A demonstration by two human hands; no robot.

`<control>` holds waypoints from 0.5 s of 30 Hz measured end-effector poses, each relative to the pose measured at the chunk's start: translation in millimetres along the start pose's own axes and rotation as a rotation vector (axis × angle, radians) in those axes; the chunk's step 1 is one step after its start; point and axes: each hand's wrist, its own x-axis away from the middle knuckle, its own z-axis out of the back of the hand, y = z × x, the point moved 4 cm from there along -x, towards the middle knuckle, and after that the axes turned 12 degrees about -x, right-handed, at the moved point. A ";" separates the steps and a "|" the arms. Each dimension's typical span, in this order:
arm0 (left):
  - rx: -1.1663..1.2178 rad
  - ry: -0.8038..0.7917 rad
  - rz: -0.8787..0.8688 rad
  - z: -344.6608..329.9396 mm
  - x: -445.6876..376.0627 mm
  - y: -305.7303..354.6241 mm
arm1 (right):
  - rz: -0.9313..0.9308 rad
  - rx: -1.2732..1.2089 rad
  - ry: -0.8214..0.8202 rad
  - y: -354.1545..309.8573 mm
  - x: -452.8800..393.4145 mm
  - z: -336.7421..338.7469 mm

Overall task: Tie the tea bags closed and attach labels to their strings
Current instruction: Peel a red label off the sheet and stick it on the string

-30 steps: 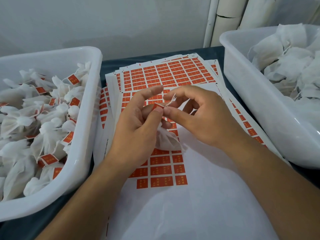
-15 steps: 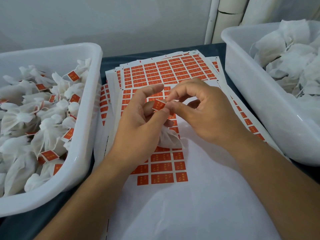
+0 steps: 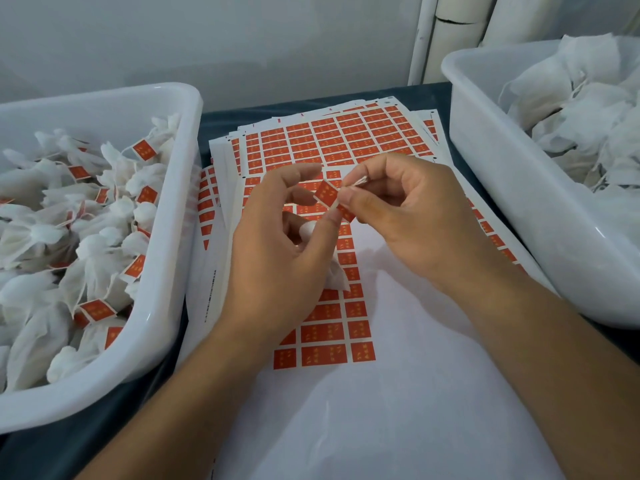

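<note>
Over the middle of the table my left hand (image 3: 277,258) and my right hand (image 3: 408,216) meet around one small red label (image 3: 327,194). The label is half unfolded, with the bag's white string (image 3: 356,182) lying across it. My right thumb and forefinger pinch the string and the label's right edge. My left thumb touches the label's lower edge, and my left fingers curl round a white tea bag (image 3: 334,277) that hangs below my palm, mostly hidden.
Sheets of red labels (image 3: 346,136) lie stacked beneath my hands. A white tub (image 3: 166,306) at the left holds several tied, labelled bags. A second white tub (image 3: 512,209) at the right holds plain white bags. Pale pipes stand at the back right.
The label, folded shut between both thumbs a second ago, has opened and tilted. My right fingers have drawn the string across it. Both hands sit slightly higher in view.
</note>
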 end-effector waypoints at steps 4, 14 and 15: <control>-0.052 0.180 -0.063 8.1 3.6 7.8 | -0.021 -0.096 0.088 -1.8 2.0 0.7; -0.097 0.204 -0.066 5.5 5.6 3.9 | -0.106 -0.238 0.145 -0.4 4.4 -0.2; -0.097 0.209 -0.058 5.2 5.6 3.5 | -0.106 -0.243 0.141 -0.1 4.3 -0.3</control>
